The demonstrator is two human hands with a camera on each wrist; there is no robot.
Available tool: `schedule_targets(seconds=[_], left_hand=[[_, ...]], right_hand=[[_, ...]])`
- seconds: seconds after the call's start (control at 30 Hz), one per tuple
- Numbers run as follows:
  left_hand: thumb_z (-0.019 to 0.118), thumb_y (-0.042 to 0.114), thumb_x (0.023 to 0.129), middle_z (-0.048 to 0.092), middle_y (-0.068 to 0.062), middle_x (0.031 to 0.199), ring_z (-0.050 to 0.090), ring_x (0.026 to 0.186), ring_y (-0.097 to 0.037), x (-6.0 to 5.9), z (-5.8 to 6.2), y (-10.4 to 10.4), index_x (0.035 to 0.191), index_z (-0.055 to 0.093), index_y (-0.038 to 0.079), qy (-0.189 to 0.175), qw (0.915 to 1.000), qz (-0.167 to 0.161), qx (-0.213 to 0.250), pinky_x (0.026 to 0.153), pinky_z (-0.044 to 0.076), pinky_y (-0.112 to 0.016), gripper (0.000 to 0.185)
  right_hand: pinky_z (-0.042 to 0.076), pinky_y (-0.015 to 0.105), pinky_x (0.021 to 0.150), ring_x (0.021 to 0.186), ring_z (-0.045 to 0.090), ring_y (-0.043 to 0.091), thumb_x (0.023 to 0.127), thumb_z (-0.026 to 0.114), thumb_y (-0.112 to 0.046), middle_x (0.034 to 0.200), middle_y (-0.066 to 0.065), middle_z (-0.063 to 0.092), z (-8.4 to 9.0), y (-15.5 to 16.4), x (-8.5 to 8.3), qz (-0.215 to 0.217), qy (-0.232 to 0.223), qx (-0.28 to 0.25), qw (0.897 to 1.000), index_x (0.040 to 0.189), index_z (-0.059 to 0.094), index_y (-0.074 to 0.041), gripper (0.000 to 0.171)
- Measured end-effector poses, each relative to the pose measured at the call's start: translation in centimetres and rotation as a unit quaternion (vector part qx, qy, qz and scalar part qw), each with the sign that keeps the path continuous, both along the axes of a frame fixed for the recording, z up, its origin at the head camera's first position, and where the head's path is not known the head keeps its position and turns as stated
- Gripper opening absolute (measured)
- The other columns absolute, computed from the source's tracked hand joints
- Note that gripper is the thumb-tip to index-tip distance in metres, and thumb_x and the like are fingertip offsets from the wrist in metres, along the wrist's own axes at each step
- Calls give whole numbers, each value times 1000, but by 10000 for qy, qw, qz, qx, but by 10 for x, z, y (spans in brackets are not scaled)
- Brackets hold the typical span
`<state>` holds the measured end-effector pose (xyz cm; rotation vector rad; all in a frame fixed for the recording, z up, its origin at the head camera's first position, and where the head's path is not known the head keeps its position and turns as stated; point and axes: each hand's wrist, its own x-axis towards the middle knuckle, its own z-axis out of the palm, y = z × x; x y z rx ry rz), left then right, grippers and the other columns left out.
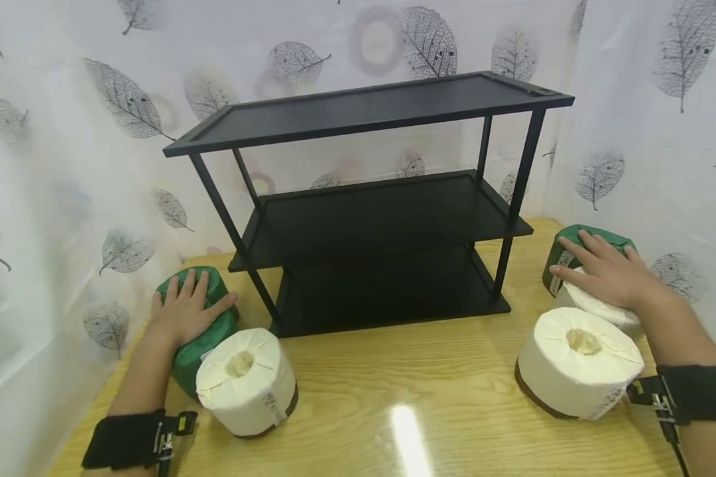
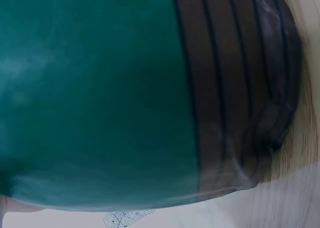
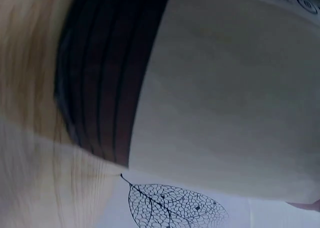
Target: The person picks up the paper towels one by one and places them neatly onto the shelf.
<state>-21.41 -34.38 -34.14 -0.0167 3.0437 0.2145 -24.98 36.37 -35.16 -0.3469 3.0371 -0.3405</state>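
Note:
My left hand (image 1: pixel 185 308) lies flat on top of a green-wrapped paper roll (image 1: pixel 211 334) at the table's left, fingers spread and fairly straight. The left wrist view is filled by that green roll (image 2: pixel 90 98) and its brown striped band. Just in front of it stands a white-wrapped roll (image 1: pixel 247 381). At the right, my right hand (image 1: pixel 602 275) rests on a white roll (image 1: pixel 608 315), its straight fingers reaching onto a green roll (image 1: pixel 608 238) behind. The right wrist view shows this white roll (image 3: pixel 230 88) close up. Another white roll (image 1: pixel 579 364) stands nearer me.
A black three-tier metal shelf (image 1: pixel 370 119) stands at the middle back of the wooden table (image 1: pixel 423 397), all tiers bare. White curtains with leaf prints close in the back and both sides. Black straps sit on both wrists.

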Motion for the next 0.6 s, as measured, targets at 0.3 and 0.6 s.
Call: schedule_targets(seconds=[0.3, 0.6], left_hand=[[26, 75, 95, -2, -38, 159, -6, 143, -63, -1, 4, 3, 157, 4, -5, 68, 9999, -82, 45, 107, -1, -80, 103], [27, 72, 97, 0, -40, 158, -4, 142, -64, 6, 0, 2, 157, 6, -6, 120, 9998, -106, 104, 106, -1, -81, 100]], right_hand=[[-9, 78, 107, 146, -2, 57, 103, 33, -57, 162, 31, -7, 0, 3, 5, -73, 49, -71, 9999, 161, 5, -12, 79], [-6, 78, 108, 146, 5, 57, 104, 35, -54, 163, 31, 0, -2, 0, 4, -18, 151, -134, 9998, 161, 11, -9, 76]])
